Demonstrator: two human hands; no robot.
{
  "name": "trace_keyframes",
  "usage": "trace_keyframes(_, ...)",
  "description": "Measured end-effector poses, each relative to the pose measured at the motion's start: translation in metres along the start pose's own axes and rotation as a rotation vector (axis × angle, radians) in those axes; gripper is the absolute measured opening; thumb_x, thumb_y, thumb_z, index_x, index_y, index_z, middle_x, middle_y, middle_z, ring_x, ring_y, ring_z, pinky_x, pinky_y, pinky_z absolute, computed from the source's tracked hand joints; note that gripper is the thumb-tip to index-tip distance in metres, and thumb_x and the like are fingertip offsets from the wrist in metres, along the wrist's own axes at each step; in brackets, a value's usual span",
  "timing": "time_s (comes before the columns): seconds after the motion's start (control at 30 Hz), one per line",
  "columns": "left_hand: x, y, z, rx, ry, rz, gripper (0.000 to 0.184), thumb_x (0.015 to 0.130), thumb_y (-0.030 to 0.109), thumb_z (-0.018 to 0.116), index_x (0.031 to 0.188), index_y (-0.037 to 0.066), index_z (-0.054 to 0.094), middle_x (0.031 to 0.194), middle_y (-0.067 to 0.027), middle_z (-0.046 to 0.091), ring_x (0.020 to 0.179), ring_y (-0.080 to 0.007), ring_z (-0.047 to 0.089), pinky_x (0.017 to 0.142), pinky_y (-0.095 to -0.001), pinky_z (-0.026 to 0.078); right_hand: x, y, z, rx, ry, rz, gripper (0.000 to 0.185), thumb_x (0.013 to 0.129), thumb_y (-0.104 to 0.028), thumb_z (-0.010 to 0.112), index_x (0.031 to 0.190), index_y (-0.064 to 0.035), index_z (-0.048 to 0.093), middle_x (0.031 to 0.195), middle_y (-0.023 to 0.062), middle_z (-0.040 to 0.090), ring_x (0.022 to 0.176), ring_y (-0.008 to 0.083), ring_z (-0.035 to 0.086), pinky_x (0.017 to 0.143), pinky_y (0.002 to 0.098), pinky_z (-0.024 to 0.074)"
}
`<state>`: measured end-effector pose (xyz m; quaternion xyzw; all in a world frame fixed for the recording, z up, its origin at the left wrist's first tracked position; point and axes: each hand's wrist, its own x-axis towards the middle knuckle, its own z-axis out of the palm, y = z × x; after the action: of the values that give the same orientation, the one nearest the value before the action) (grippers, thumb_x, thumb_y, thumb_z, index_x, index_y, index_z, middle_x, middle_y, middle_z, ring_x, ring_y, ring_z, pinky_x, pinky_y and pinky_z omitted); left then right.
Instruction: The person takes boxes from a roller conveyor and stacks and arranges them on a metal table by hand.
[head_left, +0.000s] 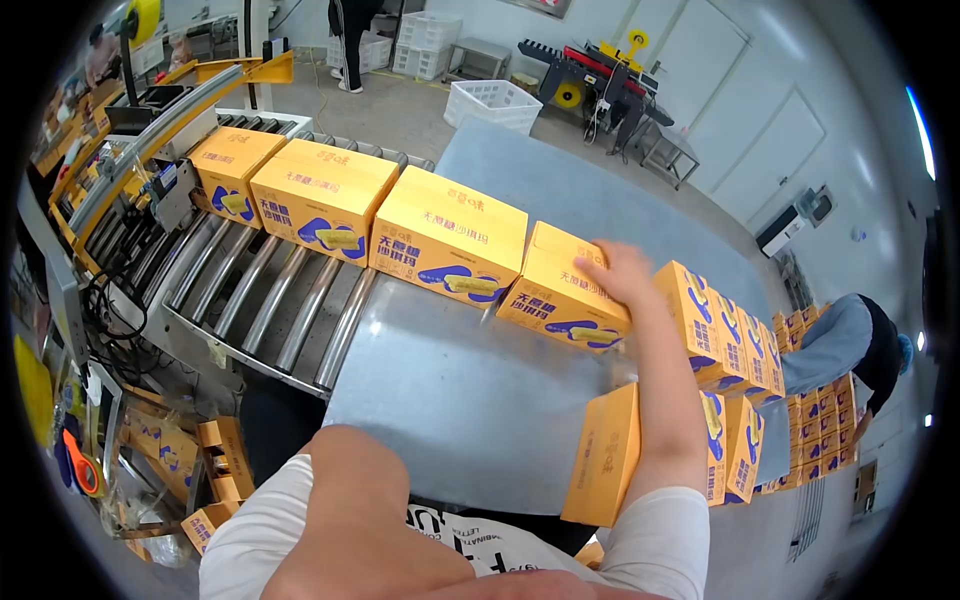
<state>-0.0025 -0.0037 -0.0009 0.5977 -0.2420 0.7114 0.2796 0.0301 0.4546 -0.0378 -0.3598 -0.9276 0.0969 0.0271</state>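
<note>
My right hand (pixel 622 272) is at the far right corner of a yellow carton (pixel 566 285) with blue and white print. Its fingers are stretched out over the carton's top edge and slightly blurred. To the left, in the same row, stands a larger-looking carton (pixel 450 235), followed by another carton (pixel 325 200) and one more (pixel 235 165) on the rollers. My left arm (pixel 360 500) is bent close to my body, and the left hand is outside the picture.
A metal table (pixel 450 400) adjoins a roller conveyor (pixel 270 290) with a taping machine (pixel 170 190). More cartons (pixel 690 310) stand on the right, and a single carton (pixel 603 455) is near my forearm. Another person (pixel 840 345) bends beside stacked cartons. A white crate (pixel 492 103) sits behind.
</note>
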Motion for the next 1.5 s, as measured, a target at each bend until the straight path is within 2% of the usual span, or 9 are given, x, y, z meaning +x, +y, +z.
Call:
trace_keyframes(0.07,-0.001,0.000,-0.003,0.002,-0.019,0.004,0.033,0.084,0.044,0.080,0.100,0.015,0.077,0.107,-0.0035,0.073,0.099,-0.0261,0.069,0.083,-0.0370,0.054,-0.003,-0.009,0.013,0.037,0.017,-0.168,0.108,0.066,-0.069,0.081,0.158,-0.0255,0.045,0.151,0.0203,0.050,0.146,0.0386,0.041,0.123,0.0631,0.0178)
trace_keyframes(0.2,-0.002,-0.004,-0.001,0.028,-0.015,0.032,0.033,0.084,0.044,0.080,0.101,0.016,0.077,0.107,-0.0033,0.073,0.099,-0.0260,0.069,0.083,-0.0369,0.054,-0.014,-0.041,0.010,-0.019,-0.043,-0.299,0.121,0.050,-0.051,0.091,0.158,-0.0263,0.043,0.154,0.0243,0.042,0.144,0.0450,0.038,0.125,0.0531,0.0245)
trace_keyframes(0.3,-0.003,-0.003,-0.001,0.034,-0.018,0.017,0.033,0.084,0.044,0.080,0.102,0.015,0.077,0.107,-0.0033,0.073,0.099,-0.0259,0.069,0.083,-0.0367,0.054,-0.005,-0.031,0.009,0.050,0.001,-0.312,0.117,0.051,-0.050,0.089,0.156,-0.0238,0.045,0.152,0.0255,0.042,0.142,0.0438,0.039,0.121,0.0535,0.0302)
trace_keyframes(0.5,-0.001,-0.005,0.002,0.011,-0.007,-0.001,0.034,0.085,0.043,0.080,0.102,0.015,0.077,0.109,-0.0032,0.073,0.100,-0.0253,0.069,0.082,-0.0360,0.054,-0.032,-0.076,-0.009,-0.366,0.238,0.165,0.095,0.067,-0.058,0.085,0.149,-0.0204,0.053,0.144,0.0247,0.047,0.137,0.0410,0.045,0.112,0.0539,0.0401)
trace_keyframes(0.7,-0.003,-0.009,0.006,-0.018,0.043,-0.036,0.034,0.085,0.043,0.080,0.102,0.015,0.077,0.109,-0.0032,0.073,0.100,-0.0251,0.069,0.082,-0.0358,0.055,-0.007,-0.056,0.012,-0.296,0.042,-0.006,0.061,0.088,-0.042,0.072,0.143,-0.0185,0.060,0.142,0.0185,0.052,0.138,0.0380,0.047,0.111,0.0523,0.0431)
trace_keyframes(0.9,-0.003,-0.011,0.002,0.023,0.017,-0.024,0.035,0.084,0.044,0.081,0.101,0.015,0.077,0.108,-0.0033,0.073,0.099,-0.0256,0.069,0.081,-0.0358,0.054,0.004,-0.020,-0.019,-0.131,0.011,0.195,0.061,0.086,-0.034,0.069,0.145,-0.0268,0.058,0.156,0.0173,0.043,0.143,0.0371,0.046,0.118,0.0461,0.0398)
trace_keyframes(1.07,-0.005,-0.007,0.002,0.016,0.032,-0.027,0.035,0.083,0.046,0.081,0.100,0.016,0.077,0.107,-0.0029,0.072,0.097,-0.0256,0.069,0.080,-0.0363,0.054,0.006,0.085,-0.013,-0.057,0.072,0.390,0.057,0.087,-0.021,0.067,0.144,-0.0209,0.059,0.157,0.0103,0.048,0.144,0.0365,0.045,0.113,0.0482,0.0443)
trace_keyframes(1.17,-0.007,-0.008,-0.003,0.037,-0.003,0.007,0.035,0.082,0.047,0.081,0.099,0.016,0.077,0.106,-0.0026,0.072,0.097,-0.0255,0.069,0.079,-0.0365,0.054,0.003,0.065,-0.012,-0.337,0.099,0.500,0.051,0.089,-0.020,0.066,0.139,-0.0195,0.061,0.157,0.0087,0.048,0.144,0.0355,0.044,0.112,0.0495,0.0456)
trace_keyframes(1.5,-0.003,0.000,-0.002,0.043,-0.012,-0.008,0.034,0.083,0.047,0.080,0.100,0.018,0.077,0.105,-0.0022,0.073,0.096,-0.0260,0.068,0.079,-0.0370,0.054,0.016,0.066,0.005,0.012,0.429,0.083,0.032,0.094,-0.027,0.068,0.119,-0.0084,0.073,0.130,0.0163,0.068,0.125,0.0357,0.060,0.107,0.0452,0.0479)
